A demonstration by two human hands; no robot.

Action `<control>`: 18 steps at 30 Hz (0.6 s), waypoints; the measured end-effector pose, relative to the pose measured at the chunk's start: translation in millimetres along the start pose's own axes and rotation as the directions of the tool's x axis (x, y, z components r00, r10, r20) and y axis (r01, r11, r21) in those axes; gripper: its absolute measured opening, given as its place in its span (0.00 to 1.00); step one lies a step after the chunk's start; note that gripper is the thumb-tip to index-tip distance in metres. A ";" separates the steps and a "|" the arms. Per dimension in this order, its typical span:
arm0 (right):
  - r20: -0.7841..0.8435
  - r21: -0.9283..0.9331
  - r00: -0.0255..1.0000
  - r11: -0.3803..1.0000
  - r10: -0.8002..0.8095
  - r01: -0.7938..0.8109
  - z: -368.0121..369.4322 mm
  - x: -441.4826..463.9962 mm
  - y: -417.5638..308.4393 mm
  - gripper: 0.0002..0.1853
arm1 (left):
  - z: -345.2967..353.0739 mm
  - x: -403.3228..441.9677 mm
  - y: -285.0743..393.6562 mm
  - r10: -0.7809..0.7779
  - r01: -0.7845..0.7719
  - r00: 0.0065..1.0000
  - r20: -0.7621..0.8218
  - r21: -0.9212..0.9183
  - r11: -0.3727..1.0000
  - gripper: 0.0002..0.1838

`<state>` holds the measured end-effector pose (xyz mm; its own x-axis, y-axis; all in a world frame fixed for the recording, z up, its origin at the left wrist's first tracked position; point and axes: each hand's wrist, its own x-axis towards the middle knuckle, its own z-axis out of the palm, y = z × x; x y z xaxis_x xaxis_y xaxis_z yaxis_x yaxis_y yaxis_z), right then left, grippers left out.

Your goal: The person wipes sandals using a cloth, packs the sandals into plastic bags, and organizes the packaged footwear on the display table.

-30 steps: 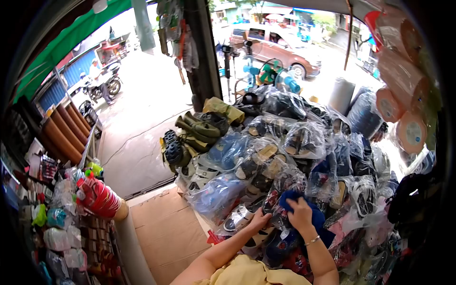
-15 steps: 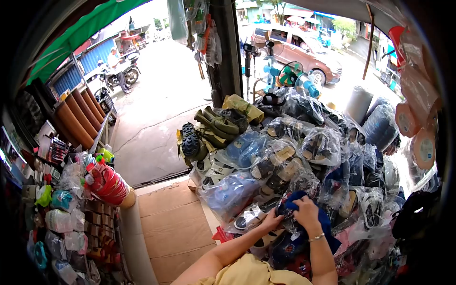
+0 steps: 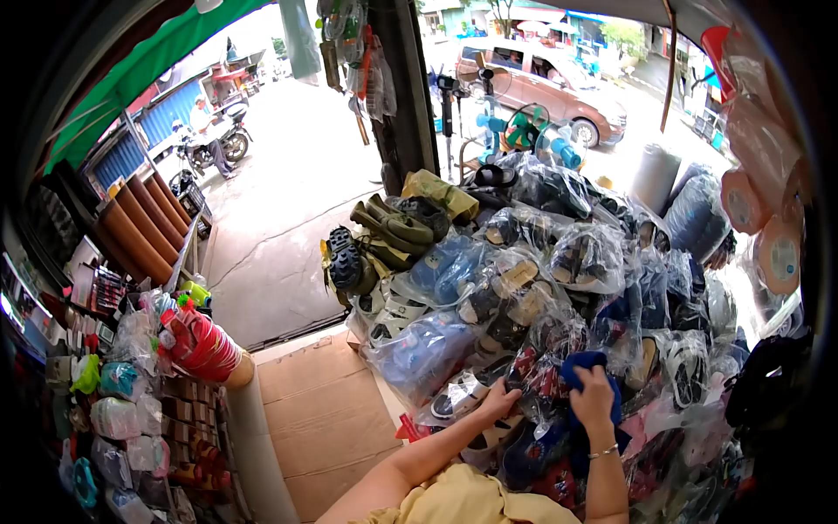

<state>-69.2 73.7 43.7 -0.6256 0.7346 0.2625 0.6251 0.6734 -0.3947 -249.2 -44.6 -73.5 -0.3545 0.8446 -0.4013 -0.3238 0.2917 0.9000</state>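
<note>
My right hand (image 3: 594,402), with a bracelet at the wrist, is closed on a dark blue cloth (image 3: 583,361) that hangs over the shoe pile. My left hand (image 3: 499,402) has its fingers closed at the edge of a clear plastic bag of dark and red patterned shoes (image 3: 543,360). White shoes with dark patches (image 3: 458,395) lie just left of that hand. Below, between my forearms, are dark blue bagged shoes (image 3: 529,454). A bag of light blue footwear (image 3: 423,348) rests further left on the heap.
Olive boots (image 3: 384,229) and black-soled footwear (image 3: 345,253) top the pile's far left. Flattened cardboard (image 3: 327,419) covers the floor to my left, beside a stack of red baskets (image 3: 205,345). A post (image 3: 401,96) stands ahead; a van (image 3: 541,87) is on the street.
My right hand has moved to the right with the blue cloth, away from my left hand. The patterned bagged shoes between the hands are now more exposed. My left hand has shifted slightly left.
</note>
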 end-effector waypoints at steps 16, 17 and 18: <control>0.216 -0.009 0.973 0.997 0.075 -0.075 1.8 -35.0 3.4 0.19 | -1.2 0.4 -0.7 0.019 -0.019 0.999 -0.029 -0.020 1.000 0.21; 0.226 -0.014 0.967 0.993 0.120 -0.119 -12.6 -29.4 1.1 0.19 | -1.9 -2.1 -3.0 0.011 -0.012 1.000 -0.017 -0.012 1.000 0.21; 0.159 0.014 0.982 0.995 0.100 -0.103 -22.3 -25.1 -3.9 0.19 | -3.8 0.6 -4.9 0.014 -0.014 1.000 0.002 -0.009 1.000 0.21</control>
<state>-45.5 54.5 58.3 -0.6264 0.7755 0.0786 0.6796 0.5927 -0.4323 -251.2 -47.3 -78.8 -0.3573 0.8494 -0.3883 -0.3266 0.2759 0.9040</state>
